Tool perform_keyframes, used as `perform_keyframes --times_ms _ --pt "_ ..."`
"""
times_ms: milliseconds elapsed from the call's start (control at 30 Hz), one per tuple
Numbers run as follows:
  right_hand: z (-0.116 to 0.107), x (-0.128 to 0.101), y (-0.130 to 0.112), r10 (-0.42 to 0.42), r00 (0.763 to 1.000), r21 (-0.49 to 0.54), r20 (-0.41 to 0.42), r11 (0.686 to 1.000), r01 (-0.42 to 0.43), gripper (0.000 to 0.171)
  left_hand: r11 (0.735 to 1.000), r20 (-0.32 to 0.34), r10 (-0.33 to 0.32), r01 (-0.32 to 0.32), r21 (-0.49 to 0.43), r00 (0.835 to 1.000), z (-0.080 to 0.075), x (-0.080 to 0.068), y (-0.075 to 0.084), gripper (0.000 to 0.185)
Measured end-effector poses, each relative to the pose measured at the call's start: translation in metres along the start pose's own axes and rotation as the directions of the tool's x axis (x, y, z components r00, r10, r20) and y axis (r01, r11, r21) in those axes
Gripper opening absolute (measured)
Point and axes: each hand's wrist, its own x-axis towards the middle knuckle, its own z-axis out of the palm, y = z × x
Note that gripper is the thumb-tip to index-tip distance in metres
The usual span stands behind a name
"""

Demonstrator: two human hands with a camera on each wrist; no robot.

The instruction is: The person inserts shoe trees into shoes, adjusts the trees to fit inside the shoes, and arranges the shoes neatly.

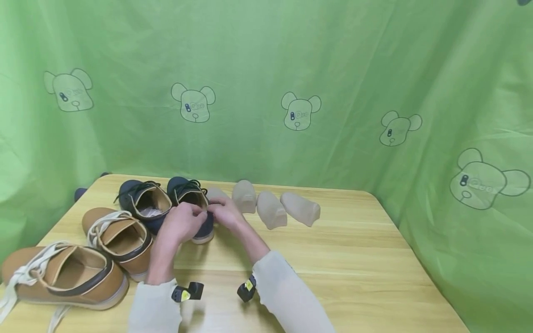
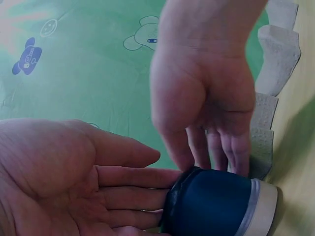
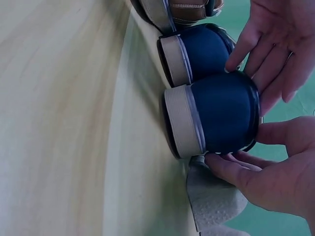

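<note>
A navy lace-up shoe (image 1: 204, 227) stands on the table, its heel facing me. My right hand (image 1: 225, 212) is at its right side, thumb on the collar and fingers along the outer wall, gripping it. Reaching down from the left, my left hand (image 1: 186, 221) has extended fingers touching the collar; its thumb stands apart in the left wrist view. Both palms show there, with the shoe's navy heel (image 2: 214, 204) below them. Beside this shoe is its navy mate (image 1: 143, 199), with whitish crumpled material inside. Part of the shoe's opening is hidden behind my hands.
Two tan shoes with white laces, one nearer (image 1: 62, 277) and one behind it (image 1: 120, 240), stand at the left. Several beige molded shoe inserts (image 1: 271, 210) lie along the back, right of the navy shoes. A green curtain (image 1: 250, 138) hangs behind the wooden table (image 1: 354, 259).
</note>
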Motion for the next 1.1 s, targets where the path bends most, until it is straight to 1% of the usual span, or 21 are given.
perform_keyframes --times_ms 233,500,667,767,900,1033,1100 --pt "-0.002 0.001 0.005 0.032 0.999 0.072 0.016 0.997 -0.033 0.035 1.0 0.017 0.02 -0.02 -0.013 1.0 -0.002 -0.001 -0.001 0.029" --pt "-0.004 0.002 0.007 0.038 0.999 0.096 0.03 0.995 -0.041 0.04 0.998 0.034 0.033 -0.031 -0.05 0.999 -0.003 -0.001 -0.004 0.031" --pt "-0.006 0.002 0.01 0.028 0.999 0.094 0.044 0.995 -0.032 0.04 0.998 0.049 0.034 -0.032 -0.047 0.998 -0.005 -0.002 -0.004 0.031" --pt "-0.009 0.001 0.01 0.023 0.998 0.086 0.058 0.996 -0.028 0.04 0.997 0.061 0.058 -0.056 -0.044 0.996 -0.007 -0.003 -0.004 0.029" --pt "-0.015 -0.002 0.009 0.029 0.997 0.071 0.077 0.997 -0.035 0.04 0.994 0.076 0.09 -0.085 -0.067 0.993 -0.011 -0.004 -0.004 0.027" --pt "-0.02 -0.007 0.009 0.038 0.995 0.052 0.091 0.998 -0.043 0.042 0.991 0.085 0.099 -0.09 -0.098 0.991 -0.013 -0.005 -0.006 0.025" --pt "-0.021 -0.01 0.01 0.038 0.995 0.044 0.096 0.998 -0.042 0.042 0.989 0.077 0.077 -0.067 -0.129 0.994 -0.013 -0.004 -0.009 0.026"
